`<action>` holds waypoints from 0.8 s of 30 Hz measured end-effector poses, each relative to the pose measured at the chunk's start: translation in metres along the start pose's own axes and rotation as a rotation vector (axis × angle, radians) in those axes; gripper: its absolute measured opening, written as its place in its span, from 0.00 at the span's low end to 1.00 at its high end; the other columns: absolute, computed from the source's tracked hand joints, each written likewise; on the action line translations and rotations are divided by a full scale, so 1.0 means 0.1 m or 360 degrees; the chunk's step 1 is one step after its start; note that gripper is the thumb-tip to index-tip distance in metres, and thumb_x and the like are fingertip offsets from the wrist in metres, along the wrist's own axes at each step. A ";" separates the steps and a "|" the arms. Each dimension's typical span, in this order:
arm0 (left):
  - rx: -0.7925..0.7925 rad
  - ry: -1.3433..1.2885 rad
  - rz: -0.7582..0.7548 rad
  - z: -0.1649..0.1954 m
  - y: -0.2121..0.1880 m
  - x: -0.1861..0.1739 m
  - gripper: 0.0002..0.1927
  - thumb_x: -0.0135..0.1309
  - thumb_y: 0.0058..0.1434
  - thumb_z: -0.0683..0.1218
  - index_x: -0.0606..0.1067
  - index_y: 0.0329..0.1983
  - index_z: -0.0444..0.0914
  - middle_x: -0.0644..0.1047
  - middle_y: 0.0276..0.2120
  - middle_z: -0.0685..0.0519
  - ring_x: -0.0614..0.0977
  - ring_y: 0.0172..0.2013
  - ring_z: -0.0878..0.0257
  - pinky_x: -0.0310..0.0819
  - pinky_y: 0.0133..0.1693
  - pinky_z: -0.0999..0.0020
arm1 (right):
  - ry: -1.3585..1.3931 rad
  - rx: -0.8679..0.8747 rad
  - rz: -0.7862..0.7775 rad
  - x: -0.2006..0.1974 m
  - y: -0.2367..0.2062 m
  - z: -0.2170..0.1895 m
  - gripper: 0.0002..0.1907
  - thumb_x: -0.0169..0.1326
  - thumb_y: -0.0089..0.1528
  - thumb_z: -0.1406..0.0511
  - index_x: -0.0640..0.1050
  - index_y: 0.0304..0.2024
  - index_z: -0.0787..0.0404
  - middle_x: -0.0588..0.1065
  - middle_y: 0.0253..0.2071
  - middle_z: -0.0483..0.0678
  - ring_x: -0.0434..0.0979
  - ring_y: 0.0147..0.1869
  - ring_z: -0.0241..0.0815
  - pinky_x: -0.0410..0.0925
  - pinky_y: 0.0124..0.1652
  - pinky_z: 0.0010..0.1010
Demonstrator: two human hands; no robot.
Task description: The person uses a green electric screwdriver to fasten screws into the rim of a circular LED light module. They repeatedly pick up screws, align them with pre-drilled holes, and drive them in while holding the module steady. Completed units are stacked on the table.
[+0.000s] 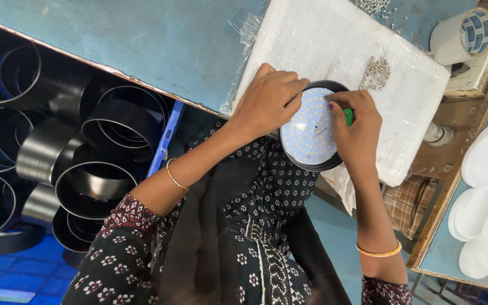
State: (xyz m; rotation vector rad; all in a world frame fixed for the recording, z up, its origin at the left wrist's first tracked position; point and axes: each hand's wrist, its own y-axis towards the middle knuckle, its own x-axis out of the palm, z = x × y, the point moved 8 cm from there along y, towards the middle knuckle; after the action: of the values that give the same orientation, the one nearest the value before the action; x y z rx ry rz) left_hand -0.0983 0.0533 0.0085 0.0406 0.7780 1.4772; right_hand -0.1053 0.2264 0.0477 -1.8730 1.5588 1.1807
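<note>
A blue bench (142, 51) carries a white wrapped pad (323, 39). On its near edge sits a round lamp (310, 133), its dotted white board up. The left hand (266, 99) clasps the lamp's rim; the right hand (357, 127) grips a green-handled screwdriver (348, 117) against the board. Screws (376, 72) lie just beyond the right hand; black rings (86, 152) pile left of the left arm.

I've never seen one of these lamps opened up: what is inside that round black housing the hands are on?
A white round LED board, dotted with small yellowish chips, fills the black housing. The left hand and right hand cover its upper edges; anything under the board is hidden.
</note>
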 end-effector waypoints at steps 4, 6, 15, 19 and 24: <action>-0.0022 0.0000 -0.0015 0.00 0.00 0.00 0.14 0.54 0.63 0.43 0.80 0.48 0.31 0.77 0.31 0.46 0.77 0.33 0.52 0.63 0.46 0.59 | 0.0052 0.0064 0.0091 -0.03 -0.01 0.04 0.04 0.61 0.65 0.73 0.81 0.42 0.66 0.76 0.40 0.52 0.81 0.42 0.44 0.71 0.43 0.30; -0.0013 0.0001 0.0001 0.00 -0.01 -0.01 0.14 0.54 0.63 0.43 0.80 0.49 0.31 0.77 0.32 0.46 0.77 0.33 0.53 0.64 0.47 0.59 | 0.0017 0.0023 0.0082 -0.02 -0.01 0.01 0.04 0.62 0.64 0.74 0.82 0.42 0.65 0.77 0.40 0.52 0.80 0.42 0.45 0.70 0.43 0.31; -0.0005 0.0018 0.0012 0.00 -0.02 0.00 0.14 0.54 0.62 0.43 0.80 0.49 0.32 0.77 0.32 0.47 0.77 0.33 0.53 0.64 0.47 0.59 | -0.0114 -0.0054 0.0044 -0.01 -0.02 -0.05 0.05 0.63 0.64 0.73 0.83 0.43 0.64 0.79 0.41 0.52 0.80 0.42 0.46 0.71 0.42 0.33; -0.0002 0.0023 0.0017 0.00 -0.02 0.01 0.14 0.54 0.62 0.43 0.80 0.49 0.32 0.77 0.32 0.47 0.77 0.33 0.53 0.64 0.47 0.59 | -0.0258 -0.0186 0.0009 -0.02 0.01 -0.10 0.05 0.63 0.64 0.72 0.84 0.43 0.62 0.79 0.41 0.51 0.80 0.43 0.47 0.72 0.42 0.35; -0.0007 0.0015 0.0007 -0.01 -0.02 0.02 0.14 0.54 0.62 0.42 0.80 0.49 0.32 0.77 0.32 0.47 0.77 0.34 0.53 0.64 0.47 0.58 | -0.0311 -0.0180 -0.0027 -0.01 0.01 -0.06 0.04 0.63 0.65 0.72 0.84 0.42 0.61 0.80 0.42 0.48 0.80 0.41 0.46 0.71 0.37 0.33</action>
State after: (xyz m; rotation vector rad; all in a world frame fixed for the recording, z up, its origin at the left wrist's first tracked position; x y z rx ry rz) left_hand -0.0970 0.0543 0.0054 0.0321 0.7831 1.4841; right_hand -0.1041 0.2222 0.0517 -1.7746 1.3944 1.4242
